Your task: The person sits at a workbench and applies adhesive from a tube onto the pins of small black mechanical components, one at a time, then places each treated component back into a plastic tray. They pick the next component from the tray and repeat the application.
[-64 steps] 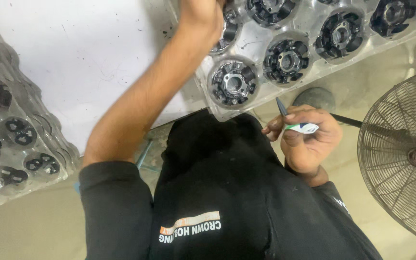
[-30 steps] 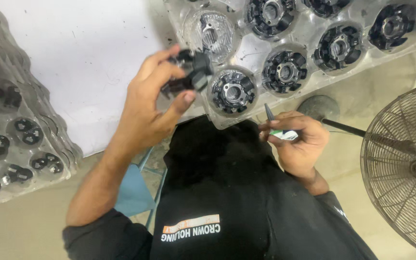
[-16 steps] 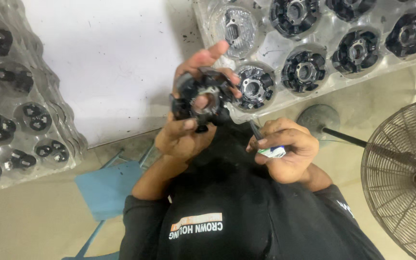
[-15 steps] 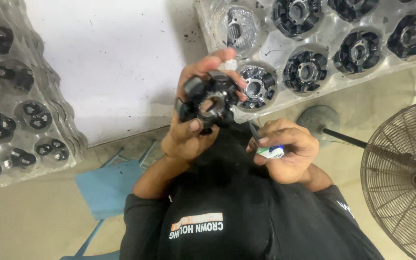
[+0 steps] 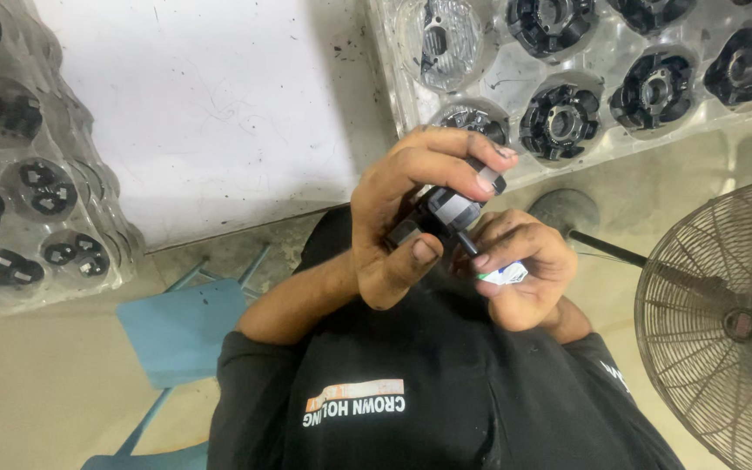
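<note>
The left hand (image 5: 411, 218) grips a black part (image 5: 446, 209) turned up toward the marker (image 5: 480, 261) clenched in the right hand (image 5: 515, 270), tip touching it, beside the tray (image 5: 515, 78).

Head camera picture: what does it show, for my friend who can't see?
A left hand holds a small black round part while the right hand puts a marker to it. Clear trays of similar parts lie beyond.

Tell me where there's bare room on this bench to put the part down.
The white sheet between the stacked trays at left and the clear tray of black parts is bare. Those trays are full, apart from one pocket that looks nearly empty.
</note>
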